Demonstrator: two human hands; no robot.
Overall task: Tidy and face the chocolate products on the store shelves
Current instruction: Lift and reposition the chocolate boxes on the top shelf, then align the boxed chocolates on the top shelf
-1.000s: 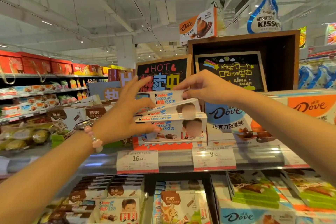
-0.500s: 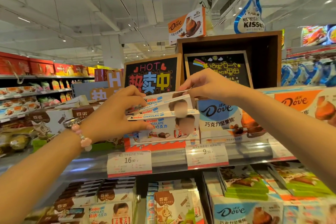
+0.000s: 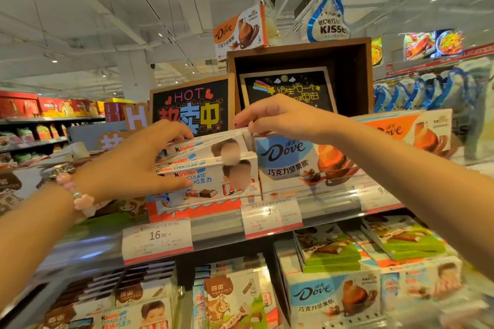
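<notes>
The left hand [image 3: 133, 165] grips the stacked Kinder chocolate boxes [image 3: 211, 168] at their left end; the right hand [image 3: 278, 117] pinches the top box's right corner. The boxes lie flat, long axis left-right, fronts toward the camera.

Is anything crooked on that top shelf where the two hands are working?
Yes. The top Kinder box sits tilted on its stack, not flat like the boxes under it. The right hand pinches its upper corner; the left hand grips the stack's left end.
</notes>
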